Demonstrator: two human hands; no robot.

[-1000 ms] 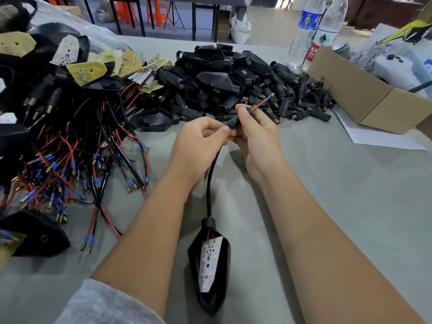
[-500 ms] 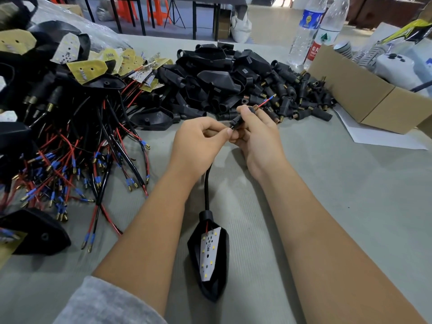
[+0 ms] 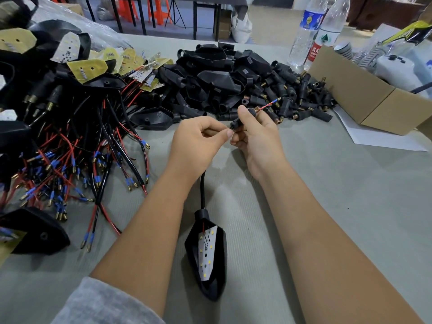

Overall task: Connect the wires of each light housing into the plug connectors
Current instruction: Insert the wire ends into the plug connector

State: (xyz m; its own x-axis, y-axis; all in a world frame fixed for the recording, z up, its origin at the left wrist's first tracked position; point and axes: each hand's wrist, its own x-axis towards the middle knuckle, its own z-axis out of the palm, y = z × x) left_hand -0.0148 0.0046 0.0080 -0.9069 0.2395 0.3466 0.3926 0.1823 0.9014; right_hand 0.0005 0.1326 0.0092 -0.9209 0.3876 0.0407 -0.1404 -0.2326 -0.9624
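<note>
Grey ribbed matting covered the worktop [image 3: 350,218], with chair and table legs on the floor beyond its far edge.

Head view: the left hand [image 3: 198,143] sat just left of centre, fingers curled, thumb and forefinger pinching the black cable [image 3: 203,190] where it met the connector. The right hand [image 3: 254,134] was just beside it at 3 o'clock, touching it at the fingertips, and gripped the plug connector [image 3: 238,120] between thumb and fingers. A brass spring end showed above the thumb, and the wires [image 3: 268,104], red and blue-tipped, stuck out of the connector's top toward 1 o'clock. The cable ran from the hands down toward 6 o'clock to the housing [image 3: 210,253], which lay on the worktop between the forearms, its white LED board face up and its pointed end toward the person.

At 9 o'clock lay a tangle of red and black leads [image 3: 77,164] with blue sleeves and brass tips, attached to more black housings and yellow boards. At 12 o'clock was a heap of black covers [image 3: 215,78], and at 1 o'clock a pile of loose connectors [image 3: 301,101]. At 2 o'clock stood a cardboard box [image 3: 364,94] on a white sheet, with two clear bottles [image 3: 313,31] behind it. A grey sleeve [image 3: 98,305] showed at 7 o'clock.
</note>
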